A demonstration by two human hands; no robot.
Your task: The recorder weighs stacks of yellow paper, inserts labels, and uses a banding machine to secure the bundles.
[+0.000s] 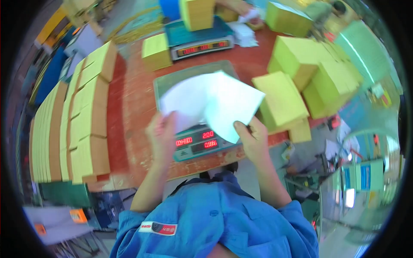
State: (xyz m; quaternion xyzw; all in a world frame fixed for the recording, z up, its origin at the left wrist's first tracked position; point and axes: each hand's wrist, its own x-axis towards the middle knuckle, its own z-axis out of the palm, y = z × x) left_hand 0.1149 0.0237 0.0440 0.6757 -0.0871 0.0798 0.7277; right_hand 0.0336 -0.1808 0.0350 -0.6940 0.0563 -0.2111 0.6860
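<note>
White sheets of paper [234,101] are spread between my two hands, curved and overlapping in the middle. The left edge is pinched in my left hand [163,129], which is blurred by motion. My right hand [253,134] grips the lower right part with the thumb on top. Beneath the paper is a counting scale [185,153] with lit red digits facing me; the paper hides much of its platform. Whether the paper is a few sheets or a thicker bunch, I cannot tell.
Stacked yellow boxes [88,109] line the table's left side. More yellow boxes [282,96] stand at the right. A second scale [202,45] carries a yellow stack at the far side of the red table [135,107]. A person's hand [241,7] holds paper there; another person [322,15] is farther right.
</note>
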